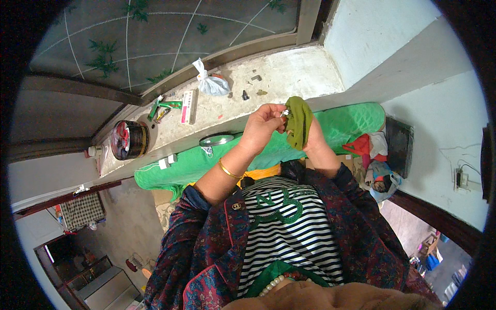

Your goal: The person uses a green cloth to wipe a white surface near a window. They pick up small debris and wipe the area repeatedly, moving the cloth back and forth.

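Observation:
A bunched olive-green cloth piece (298, 123) is held up in front of my chest, near the front edge of the windowsill. My right hand (314, 133) grips it from behind, fingers largely hidden by the folds. At its left side, the fingertips of my left hand (267, 120) pinch together on a small white item (285, 113), too small to make out, which touches the cloth. A gold bangle (228, 169) circles my left wrist.
On the windowsill (298, 73) are a knotted white plastic bag (213, 84), a small box (189, 106), green tubes (169, 104), a round tub (130, 139) and small dark bits. Below it, a green cloth (345, 120) carries a round mirror (217, 140) and white plug (167, 161). Bags (381, 180) sit right.

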The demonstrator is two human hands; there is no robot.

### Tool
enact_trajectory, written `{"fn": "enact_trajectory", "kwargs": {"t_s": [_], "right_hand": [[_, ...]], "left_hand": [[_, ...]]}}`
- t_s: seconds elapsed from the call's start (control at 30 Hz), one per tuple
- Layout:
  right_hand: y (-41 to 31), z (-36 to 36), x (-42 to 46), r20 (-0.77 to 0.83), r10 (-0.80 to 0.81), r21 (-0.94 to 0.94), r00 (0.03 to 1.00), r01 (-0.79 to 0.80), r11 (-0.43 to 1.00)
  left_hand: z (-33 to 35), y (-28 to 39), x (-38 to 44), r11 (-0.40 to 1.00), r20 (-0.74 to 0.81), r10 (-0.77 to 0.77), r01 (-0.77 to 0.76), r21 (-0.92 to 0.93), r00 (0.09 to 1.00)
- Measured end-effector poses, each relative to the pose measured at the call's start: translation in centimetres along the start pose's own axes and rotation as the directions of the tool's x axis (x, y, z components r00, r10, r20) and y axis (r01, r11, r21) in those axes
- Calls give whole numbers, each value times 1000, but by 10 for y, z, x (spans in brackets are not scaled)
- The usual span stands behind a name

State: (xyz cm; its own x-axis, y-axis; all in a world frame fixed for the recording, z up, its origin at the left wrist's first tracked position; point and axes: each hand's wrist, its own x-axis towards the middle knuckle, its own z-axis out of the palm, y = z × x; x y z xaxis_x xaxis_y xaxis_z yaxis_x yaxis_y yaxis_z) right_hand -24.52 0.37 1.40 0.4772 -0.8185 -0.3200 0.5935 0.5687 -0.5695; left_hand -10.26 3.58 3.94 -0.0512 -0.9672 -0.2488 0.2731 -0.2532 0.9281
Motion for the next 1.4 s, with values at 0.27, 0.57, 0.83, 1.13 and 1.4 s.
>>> {"fn": "enact_trajectory", "kwargs": {"t_s": [0.27,0.57,0.83,1.13,1.4], "right_hand": [[7,-13,3,2,5,-63,1000,-5,998],[-7,-44,0,-179,2,238,984,42,970],[-12,-65,-6,-72,-3,250,997,21,968],[-20,-52,-15,-111,18,267,994,13,964],[-22,-37,2,38,-65,219,997,55,974]], "left_hand": [[-3,0,6,995,14,-21,22,-100,1000],[-56,6,41,738,146,-41,128,-663,988],[-72,22,105,463,-43,146,-30,886,988],[-75,8,133,-39,102,195,-97,995,976],[-96,4,131,493,-76,360,-120,862,930]]}}
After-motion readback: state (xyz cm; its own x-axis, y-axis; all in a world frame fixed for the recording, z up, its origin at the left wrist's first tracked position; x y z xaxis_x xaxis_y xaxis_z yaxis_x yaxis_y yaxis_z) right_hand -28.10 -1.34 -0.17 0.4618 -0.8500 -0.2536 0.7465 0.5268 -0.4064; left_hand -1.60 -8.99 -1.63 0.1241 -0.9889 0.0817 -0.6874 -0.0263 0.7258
